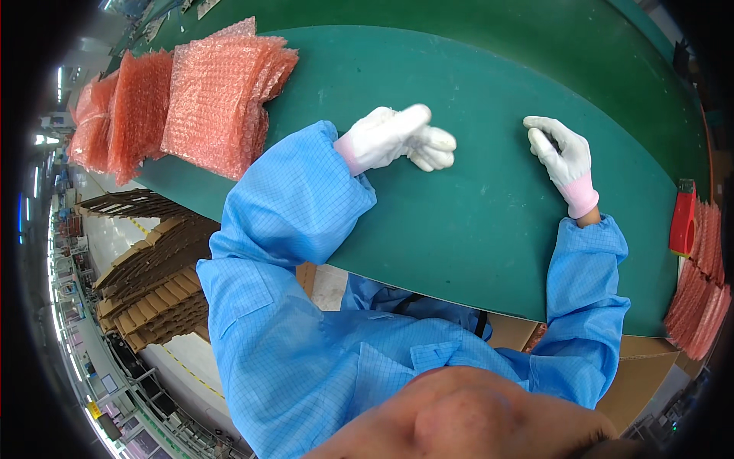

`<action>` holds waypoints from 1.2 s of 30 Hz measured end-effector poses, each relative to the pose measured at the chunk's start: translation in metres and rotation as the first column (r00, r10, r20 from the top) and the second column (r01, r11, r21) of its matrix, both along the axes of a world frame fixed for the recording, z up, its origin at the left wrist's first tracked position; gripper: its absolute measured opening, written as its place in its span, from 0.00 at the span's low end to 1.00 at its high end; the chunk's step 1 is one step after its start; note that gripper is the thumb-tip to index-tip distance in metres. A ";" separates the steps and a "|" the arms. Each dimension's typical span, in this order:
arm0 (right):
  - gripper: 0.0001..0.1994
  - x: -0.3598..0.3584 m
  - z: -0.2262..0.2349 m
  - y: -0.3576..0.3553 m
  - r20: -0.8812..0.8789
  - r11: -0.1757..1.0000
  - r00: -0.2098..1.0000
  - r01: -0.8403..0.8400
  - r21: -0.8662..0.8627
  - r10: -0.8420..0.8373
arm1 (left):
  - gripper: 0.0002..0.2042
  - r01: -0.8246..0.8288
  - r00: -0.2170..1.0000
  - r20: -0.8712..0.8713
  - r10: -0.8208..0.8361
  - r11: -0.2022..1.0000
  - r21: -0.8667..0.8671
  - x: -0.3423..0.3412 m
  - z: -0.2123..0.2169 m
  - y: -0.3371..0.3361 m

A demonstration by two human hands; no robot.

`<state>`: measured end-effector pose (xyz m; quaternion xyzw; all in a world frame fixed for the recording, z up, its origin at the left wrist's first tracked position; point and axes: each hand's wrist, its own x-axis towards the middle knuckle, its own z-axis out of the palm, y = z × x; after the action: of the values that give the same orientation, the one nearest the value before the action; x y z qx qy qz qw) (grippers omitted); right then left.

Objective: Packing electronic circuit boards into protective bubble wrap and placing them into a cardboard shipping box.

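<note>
My left hand (401,140), in a white glove with a pink cuff, hovers over or rests on the green tabletop (459,222), left of the middle. Its fingers are stretched out to the right and loosely bent, with nothing visible between them. To the right, my right hand (562,157) wears a matching glove. Its thumb and forefinger point left, slightly bent and a little apart, and no object shows in it. Nearest to my left hand is a stack of pink bubble-wrap bags (218,99) on the table's left side.
More pink bubble wrap (140,115) leans beside that stack. At the right edge stand a red plastic object (683,218) and another pile of pink bubble wrap (699,298). Brown cardboard dividers (157,294) are stacked below left. An open cardboard box (642,371) sits beneath the table's right edge.
</note>
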<state>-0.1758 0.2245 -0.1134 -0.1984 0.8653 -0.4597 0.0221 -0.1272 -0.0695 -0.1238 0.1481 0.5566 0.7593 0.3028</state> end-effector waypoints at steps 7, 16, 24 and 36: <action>0.09 0.001 0.001 -0.001 0.027 1.000 1.000 0.002 -0.009 -0.002 | 0.19 -0.278 0.958 -0.094 0.271 0.957 -0.080 0.015 0.013 0.020; 0.10 0.000 -0.003 0.002 -0.004 0.999 1.000 -0.031 0.019 0.031 | 0.18 -0.318 0.948 -0.008 0.318 0.943 -0.100 0.015 0.016 0.025; 0.10 -0.001 0.000 0.002 -0.061 0.998 0.997 -0.048 0.030 0.050 | 0.13 -0.110 0.993 -0.063 0.100 0.979 -0.171 0.011 0.020 -0.001; 0.10 0.001 -0.001 0.003 -0.061 0.998 0.997 -0.038 0.039 0.040 | 0.10 -0.260 0.966 -0.086 0.245 0.923 -0.283 0.020 0.023 0.011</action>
<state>-0.1748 0.2272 -0.1149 -0.2290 0.8701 -0.4363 0.0082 -0.1073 -0.0581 -0.1007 0.0472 0.6842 0.6976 0.2075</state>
